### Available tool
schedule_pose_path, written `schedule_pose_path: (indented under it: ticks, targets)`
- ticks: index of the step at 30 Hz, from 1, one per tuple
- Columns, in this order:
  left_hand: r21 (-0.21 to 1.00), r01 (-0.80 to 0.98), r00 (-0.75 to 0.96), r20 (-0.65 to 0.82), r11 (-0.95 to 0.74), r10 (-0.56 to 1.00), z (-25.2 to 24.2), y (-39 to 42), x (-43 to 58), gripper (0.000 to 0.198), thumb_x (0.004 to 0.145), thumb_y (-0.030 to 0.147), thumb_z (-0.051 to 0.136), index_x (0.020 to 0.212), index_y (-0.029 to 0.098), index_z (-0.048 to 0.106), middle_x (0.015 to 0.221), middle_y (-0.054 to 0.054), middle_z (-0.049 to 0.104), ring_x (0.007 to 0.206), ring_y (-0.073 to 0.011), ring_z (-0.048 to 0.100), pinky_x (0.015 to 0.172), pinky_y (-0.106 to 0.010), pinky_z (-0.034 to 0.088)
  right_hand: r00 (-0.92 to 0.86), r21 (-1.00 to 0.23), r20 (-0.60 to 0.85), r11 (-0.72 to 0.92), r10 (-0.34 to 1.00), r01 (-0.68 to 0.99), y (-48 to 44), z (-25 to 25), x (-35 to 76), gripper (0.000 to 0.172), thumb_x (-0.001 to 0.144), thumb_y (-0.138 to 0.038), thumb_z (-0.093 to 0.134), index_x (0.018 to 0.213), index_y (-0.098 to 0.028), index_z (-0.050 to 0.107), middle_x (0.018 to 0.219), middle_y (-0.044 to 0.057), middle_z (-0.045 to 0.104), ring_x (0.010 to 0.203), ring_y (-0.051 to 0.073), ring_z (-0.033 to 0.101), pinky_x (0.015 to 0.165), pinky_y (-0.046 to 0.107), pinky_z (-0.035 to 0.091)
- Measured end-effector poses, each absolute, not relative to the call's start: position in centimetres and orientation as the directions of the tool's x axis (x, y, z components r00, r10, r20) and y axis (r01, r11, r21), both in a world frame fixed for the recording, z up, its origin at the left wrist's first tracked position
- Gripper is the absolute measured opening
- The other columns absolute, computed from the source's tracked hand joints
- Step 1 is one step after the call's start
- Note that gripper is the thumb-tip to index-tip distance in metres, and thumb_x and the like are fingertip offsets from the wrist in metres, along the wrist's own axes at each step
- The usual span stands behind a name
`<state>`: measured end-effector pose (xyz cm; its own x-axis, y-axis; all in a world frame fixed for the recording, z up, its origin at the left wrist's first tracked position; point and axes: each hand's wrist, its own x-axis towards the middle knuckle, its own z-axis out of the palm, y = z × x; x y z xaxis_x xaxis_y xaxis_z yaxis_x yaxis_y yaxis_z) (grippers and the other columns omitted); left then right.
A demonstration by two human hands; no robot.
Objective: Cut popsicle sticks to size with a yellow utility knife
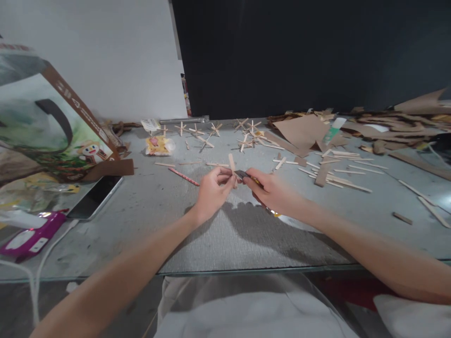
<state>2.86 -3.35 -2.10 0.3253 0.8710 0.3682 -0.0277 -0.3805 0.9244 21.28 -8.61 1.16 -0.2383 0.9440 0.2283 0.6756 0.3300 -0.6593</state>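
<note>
Near the middle of the table, my left hand [213, 193] pinches a short wooden craft stick [231, 162] that points upward between the fingers. Closed around a dark-headed hand tool with yellow on its handle is my right hand [273, 190]. That tool, which looks like pliers [241, 174], has its dark tip against or very close to the wood at my left fingertips. The fingers partly hide where the two meet. Just left of my left hand lies a red-and-white striped stick [183, 176]. Flat craft sticks [216, 164] lie behind it.
Several star-shaped stick pieces [181, 128] stand at the back, near a small yellow packet [158, 146]. Loose sticks [347, 183] and torn cardboard [298, 131] cover the right side. At left are a phone [97, 197], a purple device [31, 237], a white cable [49, 251] and a large printed bag [52, 117].
</note>
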Motion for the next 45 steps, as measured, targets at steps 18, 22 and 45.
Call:
schedule_pose_path:
  ticks: [18, 22, 45]
  targets:
    - [0.859, 0.134, 0.328, 0.431, -0.494, 0.84, -1.99, -3.61, 2.54, 0.015, 0.094, 0.033, 0.07, 0.091, 0.021, 0.062, 0.082, -0.007, 0.077, 0.079, -0.0229, 0.076, 0.072, -0.034, 0.055, -0.231, -0.783, 0.094, 0.215, 0.968, 0.584, -8.86, 1.14, 21.09, 0.025, 0.105, -0.036, 0.041, 0.082, -0.026, 0.044, 0.045, -0.009, 0.045, 0.032, 0.013, 0.043, 0.038, 0.025, 0.028]
    - [0.847, 0.16, 0.344, 0.434, -0.507, 0.833, -2.32, -3.4, 2.46, 0.015, 0.094, 0.034, 0.07, 0.09, 0.021, 0.062, 0.082, -0.006, 0.077, 0.078, -0.0235, 0.076, 0.072, -0.035, 0.055, -0.231, -0.773, 0.082, 0.208, 0.97, 0.599, -8.94, 1.36, 21.1, 0.026, 0.104, -0.033, 0.044, 0.08, -0.026, 0.044, 0.043, -0.01, 0.043, 0.03, 0.011, 0.045, 0.034, 0.023, 0.03]
    - [0.765, 0.309, 0.326, 0.473, -0.565, 0.819, -2.46, -3.34, 2.81, 0.005, 0.096, 0.022, 0.065, 0.092, 0.021, 0.062, 0.084, -0.004, 0.079, 0.08, -0.0211, 0.077, 0.08, -0.033, 0.056, -0.259, -0.945, -0.208, -0.125, 0.943, 0.303, -8.39, 1.61, 21.06, 0.02, 0.106, -0.036, 0.042, 0.092, -0.025, 0.051, 0.045, -0.009, 0.046, 0.029, 0.011, 0.04, 0.03, 0.022, 0.031]
